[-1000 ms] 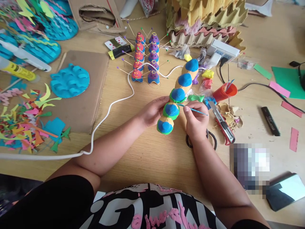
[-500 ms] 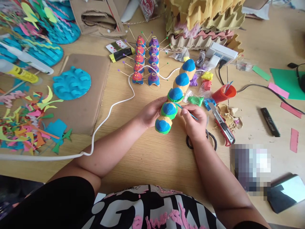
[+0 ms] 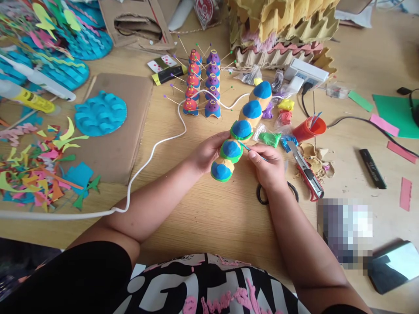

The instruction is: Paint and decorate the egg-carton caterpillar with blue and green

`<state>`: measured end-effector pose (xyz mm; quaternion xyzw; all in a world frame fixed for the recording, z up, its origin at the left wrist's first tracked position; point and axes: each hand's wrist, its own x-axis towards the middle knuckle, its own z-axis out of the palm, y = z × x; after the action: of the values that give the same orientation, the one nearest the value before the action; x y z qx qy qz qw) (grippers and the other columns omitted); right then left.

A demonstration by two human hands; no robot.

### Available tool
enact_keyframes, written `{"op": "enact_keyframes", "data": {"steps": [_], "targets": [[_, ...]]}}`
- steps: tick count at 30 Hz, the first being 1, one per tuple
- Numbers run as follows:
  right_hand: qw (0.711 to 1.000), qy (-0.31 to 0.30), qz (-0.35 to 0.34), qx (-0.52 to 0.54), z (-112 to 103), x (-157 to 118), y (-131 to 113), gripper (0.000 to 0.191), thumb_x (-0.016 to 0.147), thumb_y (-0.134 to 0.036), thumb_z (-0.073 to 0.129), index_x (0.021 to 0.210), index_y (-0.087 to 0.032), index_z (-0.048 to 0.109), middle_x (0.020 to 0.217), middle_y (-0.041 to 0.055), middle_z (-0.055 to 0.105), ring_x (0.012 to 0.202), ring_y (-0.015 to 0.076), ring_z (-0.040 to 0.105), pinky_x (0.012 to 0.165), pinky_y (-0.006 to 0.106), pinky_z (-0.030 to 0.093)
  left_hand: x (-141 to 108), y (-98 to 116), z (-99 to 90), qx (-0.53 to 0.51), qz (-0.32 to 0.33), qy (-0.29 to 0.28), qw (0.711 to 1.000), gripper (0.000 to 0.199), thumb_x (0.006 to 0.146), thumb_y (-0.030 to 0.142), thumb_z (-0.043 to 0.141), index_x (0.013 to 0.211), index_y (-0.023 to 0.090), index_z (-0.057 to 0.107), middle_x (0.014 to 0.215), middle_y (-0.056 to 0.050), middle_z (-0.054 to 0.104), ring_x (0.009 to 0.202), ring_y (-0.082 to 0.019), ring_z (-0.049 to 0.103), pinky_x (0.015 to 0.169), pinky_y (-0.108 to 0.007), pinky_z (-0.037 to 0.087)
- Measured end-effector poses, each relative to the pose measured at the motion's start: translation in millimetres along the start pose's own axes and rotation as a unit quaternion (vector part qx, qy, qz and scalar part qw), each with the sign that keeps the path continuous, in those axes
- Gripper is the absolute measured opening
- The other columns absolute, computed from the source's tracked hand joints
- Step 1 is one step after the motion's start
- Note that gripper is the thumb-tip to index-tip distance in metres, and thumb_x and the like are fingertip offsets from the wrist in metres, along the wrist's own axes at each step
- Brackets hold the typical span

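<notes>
A strip of egg-carton cups (image 3: 251, 110), tipped with blue clay, slants over the table; its three nearest cups also carry green clay. My left hand (image 3: 211, 152) grips the strip from its left side, fingers partly hidden behind it. In my right hand (image 3: 266, 163) a thin blue tool (image 3: 244, 146) is pinched, its tip touching the strip near the green edge between the second and third nearest cups. Bags of green clay (image 3: 270, 138), red clay (image 3: 285, 117) and yellow clay (image 3: 286, 104) lie just beyond my right hand.
Red figures (image 3: 191, 93) and purple figures (image 3: 212, 93) with pins stand behind. A white cable (image 3: 157, 143) crosses the left. On the right are a cutter (image 3: 306, 170), an orange cup (image 3: 309, 129), scissors (image 3: 293, 192) and a phone (image 3: 394, 266). Cardboard (image 3: 108, 157) and paper scraps (image 3: 42, 170) lie left.
The strip's nearest end has shifted slightly left and tilted a little. The tool's tip has moved slightly left and down along the green edge. Both hands keep their hold.
</notes>
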<state>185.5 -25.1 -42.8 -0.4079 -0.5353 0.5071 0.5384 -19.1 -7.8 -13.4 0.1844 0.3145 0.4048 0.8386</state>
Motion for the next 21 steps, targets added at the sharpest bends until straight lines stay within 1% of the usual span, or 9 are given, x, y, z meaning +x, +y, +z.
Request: {"op": "enact_keyframes", "data": {"steps": [4,6,9,11,14,16,18,19,21], "targets": [[1.0,-0.008,0.021,0.0,2,1,-6,0.036,0.077,-0.064,0.099,0.091,-0.032,0.089,0.091,-0.0003,0.087,0.082,0.0185,0.078,0.084,0.039,0.065,0,3,0.2,0.02,0.01,0.006,1.0,0.029,0.111,0.038,0.059,0.094,0.021,0.075,0.072,0.002,0.071,0.06,-0.012,0.069,0.066,-0.025,0.05],[0.999,-0.007,0.037,-0.01,4,1,-10,0.041,0.075,-0.066,0.099,0.088,-0.029,0.087,0.085,-0.0003,0.083,0.075,0.0168,0.072,0.076,0.036,0.062,0,4,0.5,0.025,0.018,0.012,0.999,0.029,0.111,0.035,0.059,0.092,0.02,0.075,0.072,0.002,0.071,0.061,-0.011,0.068,0.066,-0.024,0.051],[0.998,-0.025,0.055,-0.015,7,0,-17,0.044,0.082,-0.067,0.094,0.09,-0.027,0.08,0.071,-0.0032,0.071,0.062,0.0125,0.056,0.061,0.03,0.048,2,3,0.7,0.027,0.037,0.027,0.999,0.029,0.111,0.033,0.06,0.092,0.017,0.076,0.075,0.001,0.072,0.063,-0.01,0.069,0.069,-0.023,0.053],[0.998,-0.043,0.052,-0.01,9,-1,-20,0.043,0.088,-0.068,0.089,0.094,-0.027,0.075,0.069,-0.0046,0.063,0.059,0.0117,0.048,0.057,0.028,0.041,3,3,0.5,0.032,0.044,0.028,0.998,0.028,0.111,0.034,0.061,0.095,0.016,0.076,0.076,0.0,0.073,0.065,-0.01,0.069,0.071,-0.023,0.053],[0.999,-0.025,0.02,-0.026,11,-2,-19,0.047,0.092,-0.074,0.081,0.098,-0.028,0.072,0.074,-0.0038,0.059,0.064,0.0133,0.046,0.061,0.03,0.04,3,3,0.0,0.034,0.032,0.018,0.999,0.031,0.114,0.033,0.055,0.101,0.016,0.077,0.073,0.0,0.071,0.067,-0.012,0.07,0.073,-0.023,0.054],[0.998,0.002,-0.002,-0.055,10,-3,-17,0.052,0.097,-0.079,0.07,0.095,-0.028,0.074,0.074,-0.003,0.054,0.067,0.0149,0.046,0.066,0.033,0.043,2,4,0.5,0.025,0.017,0.013,0.999,0.034,0.115,0.032,0.049,0.105,0.016,0.077,0.068,0.001,0.069,0.067,-0.013,0.071,0.074,-0.024,0.055],[0.996,0.02,-0.017,-0.088,8,-3,-16,0.058,0.103,-0.081,0.058,0.09,-0.027,0.076,0.071,-0.0022,0.05,0.069,0.0164,0.049,0.071,0.035,0.045,1,5,2.7,0.015,0.006,0.011,1.0,0.034,0.116,0.031,0.046,0.108,0.017,0.076,0.067,0.001,0.069,0.063,-0.013,0.071,0.073,-0.025,0.057],[0.994,0.024,-0.024,-0.103,8,-3,-16,0.06,0.104,-0.081,0.056,0.087,-0.027,0.076,0.071,-0.0017,0.052,0.071,0.0169,0.051,0.072,0.035,0.046,0,5,4.4,0.009,0.002,0.01,1.0,0.033,0.116,0.031,0.046,0.109,0.017,0.075,0.067,0.002,0.07,0.06,-0.013,0.07,0.072,-0.025,0.058],[0.99,0.024,-0.043,-0.131,7,-3,-17,0.058,0.104,-0.078,0.059,0.084,-0.026,0.076,0.074,-0.0007,0.058,0.074,0.0174,0.056,0.075,0.036,0.049,-2,5,8.4,-0.001,-0.002,0.008,1.0,0.029,0.116,0.031,0.049,0.108,0.017,0.073,0.069,0.002,0.073,0.055,-0.011,0.068,0.068,-0.024,0.057]]}}
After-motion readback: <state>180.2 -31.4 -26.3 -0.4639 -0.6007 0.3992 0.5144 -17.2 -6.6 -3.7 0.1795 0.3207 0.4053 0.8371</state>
